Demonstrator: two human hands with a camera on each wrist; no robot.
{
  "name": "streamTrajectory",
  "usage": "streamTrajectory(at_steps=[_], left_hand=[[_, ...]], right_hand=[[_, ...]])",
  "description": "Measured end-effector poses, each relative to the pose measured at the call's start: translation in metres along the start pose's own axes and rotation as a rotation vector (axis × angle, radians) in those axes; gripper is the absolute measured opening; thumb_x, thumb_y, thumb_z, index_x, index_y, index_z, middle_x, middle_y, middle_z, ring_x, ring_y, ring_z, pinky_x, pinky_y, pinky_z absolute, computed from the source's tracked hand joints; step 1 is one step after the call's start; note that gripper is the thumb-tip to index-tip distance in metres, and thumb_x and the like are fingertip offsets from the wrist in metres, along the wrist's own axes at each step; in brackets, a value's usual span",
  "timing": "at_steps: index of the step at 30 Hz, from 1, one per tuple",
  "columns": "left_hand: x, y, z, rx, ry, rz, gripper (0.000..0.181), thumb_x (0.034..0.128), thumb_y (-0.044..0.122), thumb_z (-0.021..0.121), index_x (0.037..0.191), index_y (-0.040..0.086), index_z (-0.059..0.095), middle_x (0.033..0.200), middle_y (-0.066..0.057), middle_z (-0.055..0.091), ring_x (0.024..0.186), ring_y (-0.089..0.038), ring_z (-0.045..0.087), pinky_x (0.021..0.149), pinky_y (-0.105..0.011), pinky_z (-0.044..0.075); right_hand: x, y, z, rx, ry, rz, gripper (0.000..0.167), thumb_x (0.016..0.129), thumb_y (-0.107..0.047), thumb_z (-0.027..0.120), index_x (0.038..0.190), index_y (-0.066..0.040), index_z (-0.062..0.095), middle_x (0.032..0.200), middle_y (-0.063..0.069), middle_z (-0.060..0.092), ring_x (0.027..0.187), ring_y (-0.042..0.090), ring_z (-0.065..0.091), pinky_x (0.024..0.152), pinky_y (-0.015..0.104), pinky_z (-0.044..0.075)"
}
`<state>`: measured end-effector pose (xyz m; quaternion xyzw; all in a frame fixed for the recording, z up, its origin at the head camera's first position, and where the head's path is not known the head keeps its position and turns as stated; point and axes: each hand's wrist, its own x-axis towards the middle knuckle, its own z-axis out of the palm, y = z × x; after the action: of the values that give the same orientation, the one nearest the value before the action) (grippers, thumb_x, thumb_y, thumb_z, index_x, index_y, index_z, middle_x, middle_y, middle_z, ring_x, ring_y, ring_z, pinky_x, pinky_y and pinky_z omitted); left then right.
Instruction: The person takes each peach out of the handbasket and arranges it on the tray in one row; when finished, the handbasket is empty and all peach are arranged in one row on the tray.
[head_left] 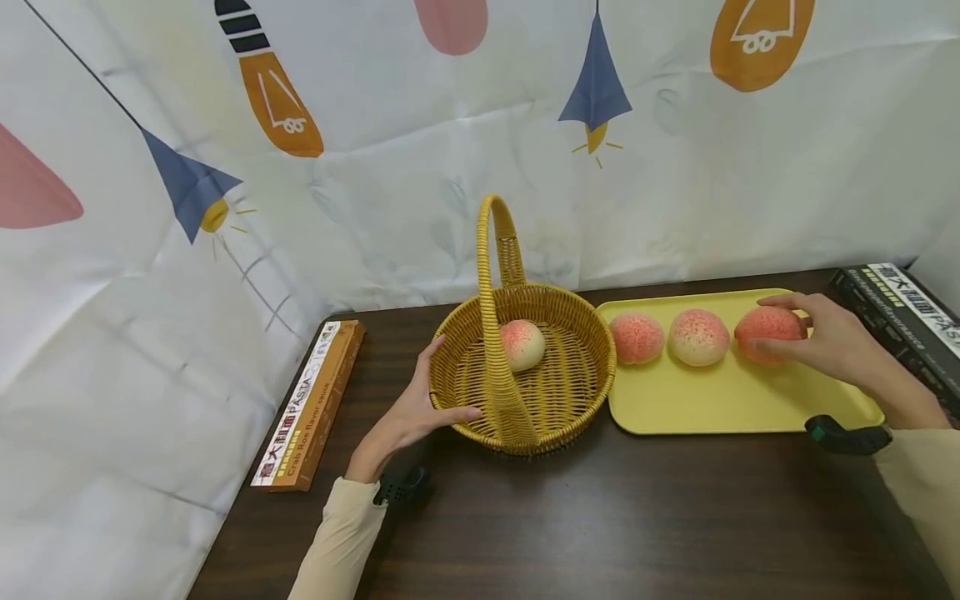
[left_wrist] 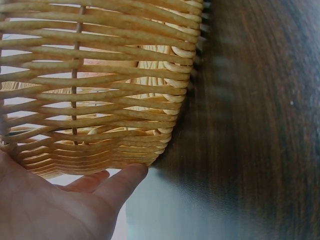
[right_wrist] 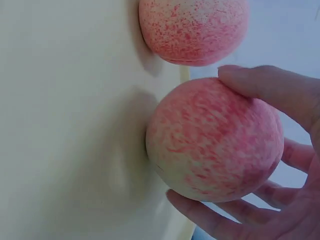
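Observation:
A yellow wicker basket (head_left: 592, 400) with a tall arched handle stands on the table, one peach (head_left: 522, 345) inside it. My left hand (head_left: 412, 407) holds the basket's left side, the thumb at the rim. From the left wrist view, the fingers of my left hand (left_wrist: 75, 205) lie against the woven wall (left_wrist: 100, 105). On a yellow tray (head_left: 720, 408) are three peaches in a row. My right hand (head_left: 832, 337) grips the rightmost peach (head_left: 768, 335) between thumb and fingers; in the right wrist view that peach (right_wrist: 215, 142) sits at the tray surface (right_wrist: 65, 100).
Two peaches, the left one (head_left: 637, 338) and the middle one (head_left: 699, 337), sit beside the gripped one. An orange pasta box (head_left: 311, 408) lies left of the basket, a black pasta box (head_left: 900, 325) right of the tray. A patterned white cloth (head_left: 420, 192) hangs behind the table (head_left: 600, 517).

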<state>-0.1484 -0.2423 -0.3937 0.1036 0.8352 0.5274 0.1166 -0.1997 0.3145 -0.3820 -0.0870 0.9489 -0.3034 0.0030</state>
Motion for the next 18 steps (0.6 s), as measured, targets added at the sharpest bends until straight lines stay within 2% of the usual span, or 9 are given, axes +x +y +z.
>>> streamTrajectory(at_steps=[2,5,9,12,15,18], left_hand=[[-0.001,0.0,-0.001,-0.002,0.001,-0.002,0.13,0.0802,0.042,0.092,0.167,0.017,-0.002,0.169,-0.019,0.013,0.152,-0.038,0.026,0.118,-0.057,0.031],[-0.001,0.001,0.0,-0.001,-0.001,-0.001,0.13,0.0804,0.042,0.092,0.167,0.017,-0.002,0.168,-0.019,0.013,0.151,-0.039,0.027,0.118,-0.057,0.032],[-0.001,0.003,0.001,0.002,0.007,-0.003,0.13,0.079,0.042,0.092,0.167,0.018,0.0,0.168,-0.018,0.015,0.151,-0.038,0.028,0.118,-0.056,0.032],[0.0,0.004,0.001,0.001,0.006,-0.009,0.13,0.0784,0.041,0.093,0.167,0.019,0.001,0.168,-0.018,0.015,0.152,-0.038,0.028,0.118,-0.056,0.032],[-0.001,0.004,0.001,0.021,0.006,-0.015,0.13,0.0789,0.044,0.092,0.167,0.02,0.0,0.169,-0.019,0.012,0.153,-0.039,0.025,0.119,-0.058,0.03],[-0.001,0.003,0.0,0.028,0.006,-0.012,0.131,0.0787,0.046,0.091,0.167,0.019,0.0,0.169,-0.02,0.011,0.153,-0.039,0.025,0.119,-0.058,0.029]], right_hand=[[0.003,-0.002,0.002,0.013,0.014,-0.012,0.071,0.09,-0.027,0.085,0.143,0.007,0.05,0.135,0.04,0.039,0.113,0.059,0.048,0.078,0.058,0.051],[0.006,-0.004,0.006,0.028,0.021,-0.035,0.072,0.089,-0.023,0.086,0.143,0.006,0.05,0.136,0.039,0.039,0.116,0.06,0.046,0.085,0.072,0.045],[0.008,-0.005,0.01,0.02,0.028,-0.069,0.072,0.086,-0.017,0.088,0.144,0.007,0.05,0.134,0.039,0.042,0.114,0.06,0.048,0.086,0.073,0.044],[0.008,-0.005,0.012,0.009,0.036,-0.07,0.072,0.086,-0.017,0.089,0.143,0.007,0.051,0.135,0.038,0.044,0.113,0.06,0.05,0.082,0.067,0.049],[0.009,-0.007,0.013,0.023,0.029,-0.071,0.072,0.085,-0.021,0.089,0.142,0.007,0.053,0.136,0.037,0.046,0.111,0.059,0.054,0.075,0.05,0.053],[0.012,-0.01,0.014,0.036,0.027,-0.077,0.073,0.085,-0.023,0.09,0.141,0.007,0.054,0.137,0.036,0.047,0.108,0.058,0.057,0.068,0.034,0.05]])
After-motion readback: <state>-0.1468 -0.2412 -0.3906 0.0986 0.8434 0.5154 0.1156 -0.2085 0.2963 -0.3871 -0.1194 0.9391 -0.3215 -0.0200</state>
